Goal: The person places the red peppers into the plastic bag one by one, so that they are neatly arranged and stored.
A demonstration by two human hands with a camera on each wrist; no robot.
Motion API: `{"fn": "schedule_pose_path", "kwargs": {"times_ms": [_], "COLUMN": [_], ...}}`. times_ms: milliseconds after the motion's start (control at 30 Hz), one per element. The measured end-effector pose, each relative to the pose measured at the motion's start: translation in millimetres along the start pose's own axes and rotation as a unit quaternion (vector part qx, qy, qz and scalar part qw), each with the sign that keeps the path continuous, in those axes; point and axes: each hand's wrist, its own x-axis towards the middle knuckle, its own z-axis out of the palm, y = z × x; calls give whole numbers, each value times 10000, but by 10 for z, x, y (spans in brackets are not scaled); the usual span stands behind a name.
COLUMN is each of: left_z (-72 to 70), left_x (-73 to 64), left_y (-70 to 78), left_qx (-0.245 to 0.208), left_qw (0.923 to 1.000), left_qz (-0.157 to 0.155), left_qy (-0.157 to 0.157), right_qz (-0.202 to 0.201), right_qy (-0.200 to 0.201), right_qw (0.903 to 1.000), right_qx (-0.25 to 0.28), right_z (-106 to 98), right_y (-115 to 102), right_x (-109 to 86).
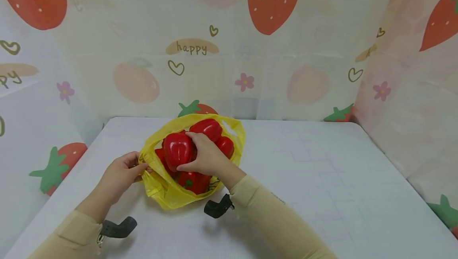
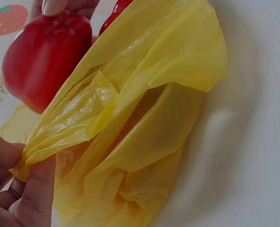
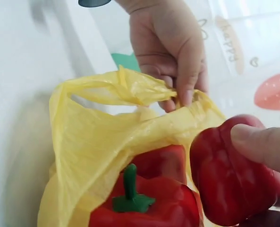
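A yellow plastic bag (image 1: 168, 195) lies on the table with its mouth spread, several red bell peppers (image 1: 206, 129) inside. My left hand (image 1: 119, 175) pinches the bag's left rim between thumb and fingers; the left wrist view shows the gathered film (image 2: 78, 118) in that grip. My right hand (image 1: 209, 155) grips one red bell pepper (image 1: 177, 149) over the bag's mouth, thumb on one side and fingers on the other. In the right wrist view this held pepper (image 3: 234, 170) is beside the bag's rim, and another pepper with a green stem (image 3: 130, 189) sits inside the bag.
The white table (image 1: 304, 179) stretches to the right of the bag. A cloth backdrop (image 1: 268, 60) printed with strawberries, hearts and flowers hangs behind and at both sides. Black wrist devices (image 1: 119, 227) stick out below both sleeves.
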Motion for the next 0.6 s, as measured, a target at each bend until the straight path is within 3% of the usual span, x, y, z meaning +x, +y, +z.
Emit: {"fn": "schedule_pose_path", "kwargs": {"times_ms": [267,600], "left_z": [-24,-34], "left_x": [9,5], "left_y": [2,-10], "left_qx": [-125,-139], "left_qw": [9999,9999], "left_qz": [60,-5], "left_qy": [33,7], "right_qz": [263,309], "right_qy": [1,9], "right_qw": [9996,9995], "right_qx": [-102,9], "right_z": [91,136], "right_y": [-23,39], "right_x": [24,-13]}}
